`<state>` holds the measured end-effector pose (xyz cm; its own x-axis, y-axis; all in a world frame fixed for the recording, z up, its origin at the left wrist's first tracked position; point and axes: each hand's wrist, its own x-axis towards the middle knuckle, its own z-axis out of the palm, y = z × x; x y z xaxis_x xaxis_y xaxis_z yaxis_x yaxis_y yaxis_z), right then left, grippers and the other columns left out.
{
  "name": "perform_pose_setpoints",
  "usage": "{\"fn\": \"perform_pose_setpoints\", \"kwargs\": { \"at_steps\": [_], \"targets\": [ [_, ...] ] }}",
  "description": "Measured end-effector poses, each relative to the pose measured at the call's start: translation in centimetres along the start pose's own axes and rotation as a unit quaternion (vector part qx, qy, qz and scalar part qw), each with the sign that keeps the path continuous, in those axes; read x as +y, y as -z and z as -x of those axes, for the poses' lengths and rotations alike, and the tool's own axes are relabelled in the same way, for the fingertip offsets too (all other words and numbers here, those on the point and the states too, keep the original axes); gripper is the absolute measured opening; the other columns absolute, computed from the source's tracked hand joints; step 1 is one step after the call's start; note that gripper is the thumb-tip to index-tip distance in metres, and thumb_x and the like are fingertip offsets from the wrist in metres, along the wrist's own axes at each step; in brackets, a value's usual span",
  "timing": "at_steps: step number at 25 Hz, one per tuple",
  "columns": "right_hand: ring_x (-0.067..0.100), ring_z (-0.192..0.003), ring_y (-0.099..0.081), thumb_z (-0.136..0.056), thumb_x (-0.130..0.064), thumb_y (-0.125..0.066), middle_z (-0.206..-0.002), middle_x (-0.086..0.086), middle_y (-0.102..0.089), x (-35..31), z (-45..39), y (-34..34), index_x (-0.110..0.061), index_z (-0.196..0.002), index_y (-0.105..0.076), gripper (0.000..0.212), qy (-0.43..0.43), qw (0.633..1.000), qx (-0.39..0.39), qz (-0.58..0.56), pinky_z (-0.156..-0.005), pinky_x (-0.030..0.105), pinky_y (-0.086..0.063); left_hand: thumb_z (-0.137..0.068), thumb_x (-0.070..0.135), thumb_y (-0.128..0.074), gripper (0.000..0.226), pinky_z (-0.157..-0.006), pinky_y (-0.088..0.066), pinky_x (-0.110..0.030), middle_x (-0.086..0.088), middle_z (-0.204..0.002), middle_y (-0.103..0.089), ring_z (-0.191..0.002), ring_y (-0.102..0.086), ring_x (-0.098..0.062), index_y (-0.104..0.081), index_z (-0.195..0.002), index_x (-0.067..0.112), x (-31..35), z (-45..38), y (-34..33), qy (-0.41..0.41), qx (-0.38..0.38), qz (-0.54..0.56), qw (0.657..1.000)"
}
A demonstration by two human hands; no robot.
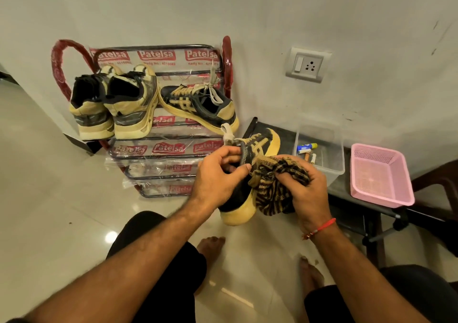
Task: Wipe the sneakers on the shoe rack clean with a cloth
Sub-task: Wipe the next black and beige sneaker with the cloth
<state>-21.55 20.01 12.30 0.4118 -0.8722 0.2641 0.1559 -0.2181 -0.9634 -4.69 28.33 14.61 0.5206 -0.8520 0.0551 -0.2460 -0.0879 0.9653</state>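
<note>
We see left hand (218, 174) gripping scuffed suede-looking sneaker (250, 171); right hand (307, 193), at 3 o'clock, clutches bunched striped woven cloth (275, 193) against it.

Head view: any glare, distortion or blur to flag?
Head view: lamp glare on the glossy floor; wide-angle bending curves the shoe rack and wall edges; left hand, right hand, cloth and held sneaker are sharp; lighting soft, shadows faint.

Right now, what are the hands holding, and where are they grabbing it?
The left hand grips the black-and-yellow sneaker at its collar opening. The right hand holds the bunched striped cloth against the sneaker's side.
</note>
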Motion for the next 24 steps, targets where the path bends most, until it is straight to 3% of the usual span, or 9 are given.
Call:
{"fn": "perform_pose_setpoints", "kwargs": {
  "at_steps": [2,4,8,11,15,18,20,22,24],
  "targets": [
    [0.024,-0.103,-0.069,-0.085,-0.008,-0.067,-0.101,0.005,-0.074,-0.2,-0.2,0.4,-0.019,-0.105,-0.074,0.024,0.014,0.999,0.036,-0.027,-0.087,0.037,-0.057,-0.086,0.034,-0.074,0.036,-0.089,-0.060,-0.032,0.010,-0.106,-0.074,-0.095,-0.071,-0.007,-0.071,-0.121,0.023,-0.1,0.2,0.4,-0.098,0.030,-0.107,0.989],
    [0.027,-0.103,-0.068,-0.086,-0.002,-0.066,-0.100,0.004,-0.074,-0.4,-0.3,0.8,-0.029,-0.100,-0.076,0.032,0.025,0.996,0.062,-0.056,-0.087,0.038,-0.057,-0.085,0.044,-0.067,0.041,-0.084,-0.061,-0.038,0.003,-0.107,-0.070,-0.095,-0.069,-0.013,-0.072,-0.121,0.025,-0.1,0.4,1.0,-0.182,0.092,-0.205,0.957],
    [0.029,-0.103,-0.069,-0.089,0.009,-0.060,-0.100,0.004,-0.075,-0.4,-0.4,0.8,-0.031,-0.098,-0.078,0.045,0.012,0.991,0.096,-0.097,-0.087,0.037,-0.058,-0.090,0.033,-0.068,0.032,-0.071,-0.060,-0.046,-0.009,-0.099,-0.067,-0.087,-0.065,-0.024,-0.074,-0.113,0.012,0.0,-0.1,2.6,-0.317,0.216,-0.311,0.869],
    [0.038,-0.109,-0.066,-0.090,0.003,-0.063,-0.107,0.009,-0.074,0.0,-0.8,0.1,-0.020,-0.105,-0.075,0.031,-0.058,0.968,0.165,-0.178,-0.095,0.054,-0.053,-0.091,0.034,-0.065,0.034,-0.072,-0.059,-0.048,-0.012,-0.098,-0.069,-0.087,-0.065,-0.027,-0.075,-0.112,0.010,-0.3,-0.5,3.8,-0.292,0.288,-0.337,0.847],
    [0.032,-0.105,-0.068,-0.090,-0.019,-0.067,-0.114,0.014,-0.070,-1.3,-2.4,-1.1,-0.017,-0.119,-0.067,0.029,-0.135,0.955,0.135,-0.225,-0.076,0.041,-0.060,-0.092,0.035,-0.065,0.034,-0.075,-0.058,-0.046,-0.009,-0.101,-0.067,-0.091,-0.065,-0.029,-0.072,-0.122,0.019,-0.6,-1.0,5.7,-0.157,0.336,-0.317,0.873],
    [0.021,-0.109,-0.066,-0.082,-0.038,-0.072,-0.116,0.000,-0.069,-1.6,-4.6,-3.0,-0.028,-0.118,-0.067,0.038,-0.113,0.990,0.076,-0.041,-0.085,0.038,-0.058,-0.093,0.036,-0.067,0.038,-0.081,-0.055,-0.044,-0.007,-0.109,-0.065,-0.100,-0.063,-0.029,-0.067,-0.130,0.027,-0.6,-2.1,7.3,-0.040,0.321,-0.300,0.898],
    [0.013,-0.117,-0.059,-0.084,-0.033,-0.075,-0.128,-0.008,-0.062,-1.4,-7.0,-5.0,-0.034,-0.128,-0.061,0.046,-0.027,0.989,0.012,0.142,-0.100,0.037,-0.051,-0.095,0.037,-0.065,0.040,-0.085,-0.053,-0.044,-0.008,-0.115,-0.064,-0.105,-0.062,-0.029,-0.064,-0.134,0.028,-0.8,-2.9,8.1,-0.002,0.313,-0.304,0.900],
    [0.014,-0.128,-0.050,-0.086,-0.018,-0.075,-0.145,-0.007,-0.048,-1.2,-10.4,-7.2,-0.034,-0.143,-0.048,0.065,0.068,0.949,-0.072,0.300,-0.108,0.037,-0.045,-0.097,0.039,-0.062,0.042,-0.088,-0.052,-0.042,-0.008,-0.121,-0.064,-0.109,-0.060,-0.027,-0.061,-0.138,0.029,-1.1,-3.7,8.8,0.024,0.314,-0.305,0.899],
    [0.023,-0.132,-0.046,-0.084,-0.010,-0.070,-0.159,-0.012,-0.026,-0.8,-13.8,-9.3,-0.041,-0.151,-0.030,0.084,0.098,0.868,-0.164,0.459,-0.105,0.044,-0.047,-0.098,0.040,-0.061,0.042,-0.089,-0.052,-0.043,-0.008,-0.120,-0.064,-0.109,-0.060,-0.026,-0.060,-0.139,0.030,-1.4,-4.7,9.2,0.028,0.311,-0.308,0.899]
  ]
}}
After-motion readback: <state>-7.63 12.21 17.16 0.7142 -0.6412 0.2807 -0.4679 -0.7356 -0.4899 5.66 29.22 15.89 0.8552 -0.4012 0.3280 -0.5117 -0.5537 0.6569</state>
